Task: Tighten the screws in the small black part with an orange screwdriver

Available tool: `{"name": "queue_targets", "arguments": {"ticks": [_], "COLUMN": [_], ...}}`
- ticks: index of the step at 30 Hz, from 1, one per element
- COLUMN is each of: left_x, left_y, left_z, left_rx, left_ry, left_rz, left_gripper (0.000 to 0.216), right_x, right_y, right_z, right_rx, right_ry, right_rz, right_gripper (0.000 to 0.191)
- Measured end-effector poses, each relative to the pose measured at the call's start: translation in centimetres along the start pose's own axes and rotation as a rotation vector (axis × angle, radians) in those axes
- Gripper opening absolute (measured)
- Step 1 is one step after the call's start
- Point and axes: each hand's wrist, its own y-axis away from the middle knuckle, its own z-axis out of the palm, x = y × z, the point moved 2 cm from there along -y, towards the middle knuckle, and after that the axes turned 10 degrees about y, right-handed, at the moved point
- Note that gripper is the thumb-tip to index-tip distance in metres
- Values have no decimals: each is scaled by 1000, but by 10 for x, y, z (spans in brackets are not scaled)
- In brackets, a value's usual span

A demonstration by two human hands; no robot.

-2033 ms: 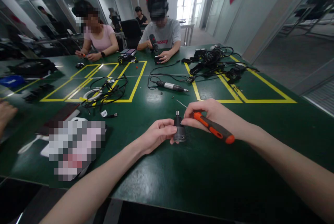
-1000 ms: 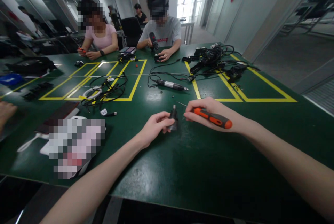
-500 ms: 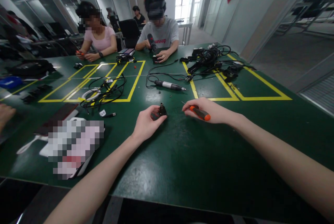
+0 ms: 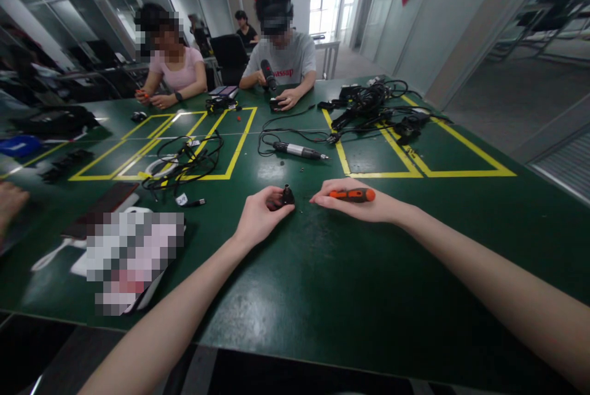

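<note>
My left hand (image 4: 262, 214) is closed around a small black part (image 4: 288, 196) with a metal stub on top, near the middle of the green table. To the right of it, my right hand (image 4: 354, 201) grips an orange and grey screwdriver (image 4: 353, 196), its handle lying back across the hand. The fingertips of my right hand are a short gap from the black part, close to the tabletop. The screwdriver's tip cannot be made out. A tiny bright speck (image 4: 301, 211) lies on the table between the hands.
Beyond my hands lies a grey-and-black pen-shaped power tool (image 4: 299, 150) with its cord. Coiled cables (image 4: 203, 161) are at left, a black cable heap (image 4: 369, 103) far right. A pouch (image 4: 152, 254) lies near my left arm. A co-worker opposite holds a drill (image 4: 268, 74).
My right hand has moved a little left towards the black part, and the screwdriver's handle has swung from slanting to nearly level. The left hand stays almost in place.
</note>
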Motion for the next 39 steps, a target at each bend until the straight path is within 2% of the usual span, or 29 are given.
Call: {"name": "queue_targets", "arguments": {"ticks": [4, 7, 12, 18, 20, 22, 26, 29, 33, 36, 39], "left_x": [3, 6, 8, 8, 9, 10, 14, 18, 17, 15, 13], "left_y": [4, 5, 6, 6, 7, 8, 10, 11, 12, 12, 12], "left_z": [4, 5, 5, 5, 6, 8, 10, 10, 10, 10, 11], "left_rx": [-100, -146, -154, -177, -200, -227, -320, -398, -408, -401, -411], "left_ry": [0, 3, -47, -120, -127, -126, -185, -204, -171, -147, -130], "left_rz": [31, 44, 48, 70, 75, 84, 180, 256, 242, 227, 229], "left_gripper": [38, 35, 35, 31, 29, 29, 22, 26, 27, 27, 24], "right_x": [-7, -10, -7, -9, -13, -17, -25, -32, -44, -51, -54], "right_y": [0, 1, 1, 2, 3, 3, 5, 8, 11, 12, 13], "right_z": [1, -2, -7, -10, -11, -14, -20, -24, -27, -27, -25], "right_rx": [-25, -75, -189, -284, -253, -167, -37, 30, 162, 206, 249], "right_ry": [-28, -41, -146, -202, -216, -225, -181, -120, -35, -61, -162], "right_rz": [-26, 28, 141, 121, 126, 141, 159, 177, 121, 66, 52], "right_gripper": [49, 50, 53, 47, 43, 39, 46, 53, 57, 48, 28]}}
